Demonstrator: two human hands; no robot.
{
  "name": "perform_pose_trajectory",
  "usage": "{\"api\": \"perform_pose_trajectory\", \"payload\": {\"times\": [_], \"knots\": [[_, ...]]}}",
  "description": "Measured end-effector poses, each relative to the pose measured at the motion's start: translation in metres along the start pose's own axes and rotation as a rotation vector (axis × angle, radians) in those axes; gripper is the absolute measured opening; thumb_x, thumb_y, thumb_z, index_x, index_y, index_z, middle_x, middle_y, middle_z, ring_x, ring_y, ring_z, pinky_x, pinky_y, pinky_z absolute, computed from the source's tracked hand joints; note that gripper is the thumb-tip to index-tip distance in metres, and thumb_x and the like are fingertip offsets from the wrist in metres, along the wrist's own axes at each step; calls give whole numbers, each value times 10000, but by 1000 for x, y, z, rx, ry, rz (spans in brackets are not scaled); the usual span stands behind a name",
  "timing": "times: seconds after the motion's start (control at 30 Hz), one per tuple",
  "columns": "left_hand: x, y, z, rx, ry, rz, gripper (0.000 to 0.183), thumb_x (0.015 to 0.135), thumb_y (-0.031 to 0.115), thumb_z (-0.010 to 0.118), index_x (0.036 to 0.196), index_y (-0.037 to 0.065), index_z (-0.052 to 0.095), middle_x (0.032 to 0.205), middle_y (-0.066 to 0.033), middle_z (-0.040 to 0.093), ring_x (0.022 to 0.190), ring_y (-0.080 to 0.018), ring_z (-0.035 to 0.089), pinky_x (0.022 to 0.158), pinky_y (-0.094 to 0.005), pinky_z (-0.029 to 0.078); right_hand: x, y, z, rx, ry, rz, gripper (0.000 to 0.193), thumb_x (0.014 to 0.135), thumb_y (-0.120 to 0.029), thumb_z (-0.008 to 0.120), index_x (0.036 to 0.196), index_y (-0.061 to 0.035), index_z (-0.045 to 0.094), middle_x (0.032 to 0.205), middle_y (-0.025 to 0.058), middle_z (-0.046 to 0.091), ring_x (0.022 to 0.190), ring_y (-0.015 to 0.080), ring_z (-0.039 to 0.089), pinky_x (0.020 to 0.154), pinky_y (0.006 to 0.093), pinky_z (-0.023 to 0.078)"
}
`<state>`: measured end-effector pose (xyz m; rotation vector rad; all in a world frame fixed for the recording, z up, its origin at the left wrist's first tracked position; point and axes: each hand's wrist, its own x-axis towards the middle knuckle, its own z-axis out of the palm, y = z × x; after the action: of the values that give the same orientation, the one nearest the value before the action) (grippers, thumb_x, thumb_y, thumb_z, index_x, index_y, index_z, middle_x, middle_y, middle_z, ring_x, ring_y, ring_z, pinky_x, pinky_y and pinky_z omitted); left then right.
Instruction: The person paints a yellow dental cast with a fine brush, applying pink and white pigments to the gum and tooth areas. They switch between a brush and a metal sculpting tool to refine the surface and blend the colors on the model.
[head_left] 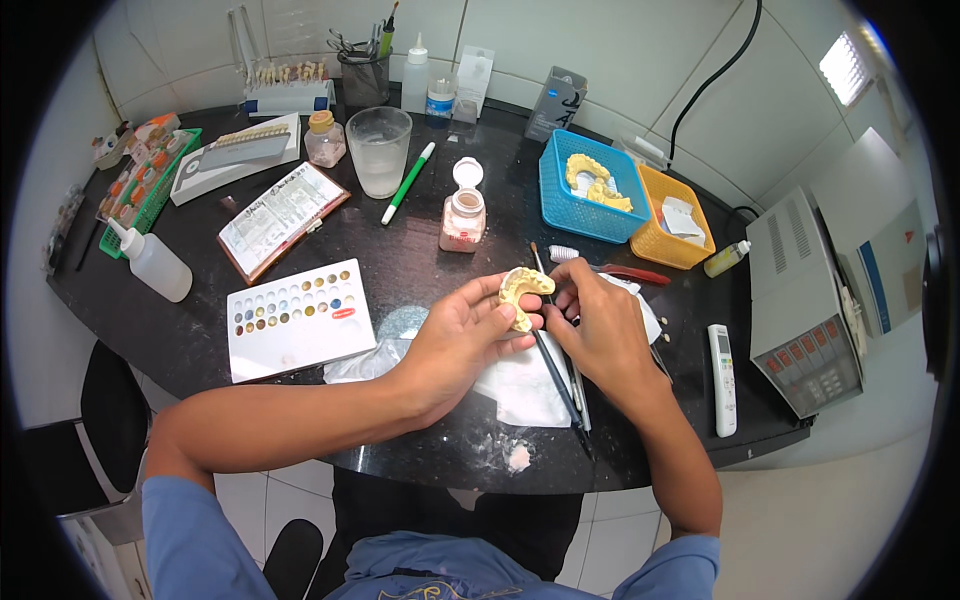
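Red lettering there, on the open powder jar (462, 224) just beyond the left hand's grip! Leftward of that grip, a red label marks the white palette (290, 345); farther left, dark writing crosses the notebook (283, 222). Well beyond, bold characters on the grey box (553, 108); nearer the body, yellow script on the blue shirt (425, 562).

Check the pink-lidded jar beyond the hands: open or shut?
Open: the jar shows its uncovered mouth, the pink lid flipped back.

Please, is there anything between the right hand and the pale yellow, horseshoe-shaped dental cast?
Nothing visible blocks the bare right hand from the pale yellow, horseshoe-shaped dental cast, held in the bare left hand. Hand and cast are very close; whether they touch is unclear.
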<state>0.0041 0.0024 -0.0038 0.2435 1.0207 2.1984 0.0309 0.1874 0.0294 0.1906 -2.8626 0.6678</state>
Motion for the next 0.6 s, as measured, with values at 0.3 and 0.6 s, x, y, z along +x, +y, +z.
{"api": "perform_pose_trajectory", "payload": {"times": [0.3, 0.6], "knots": [[2, 0, -4, 30, 19, -44, 324, 988, 136, 458, 1291, 32, 409, 1197, -86, 568, 1045, -141, 575, 926, -292, 465, -3, 6, -29, 478, 175, 116, 185, 850, 41, 549, 1033, 17, 560, 856, 66, 587, 717, 71, 580, 602, 214, 487], [2, 7, -3, -4, -30, -158, 372, 990, 164, 456, 1329, 28, 385, 1235, -91, 561, 1057, -118, 566, 902, -285, 463, -37, 9, -17, 306, 368, -381, 277, 762, -56, 710, 1030, -42, 644, 805, 79, 549, 665, 209, 565, 546, 293, 467]]}}
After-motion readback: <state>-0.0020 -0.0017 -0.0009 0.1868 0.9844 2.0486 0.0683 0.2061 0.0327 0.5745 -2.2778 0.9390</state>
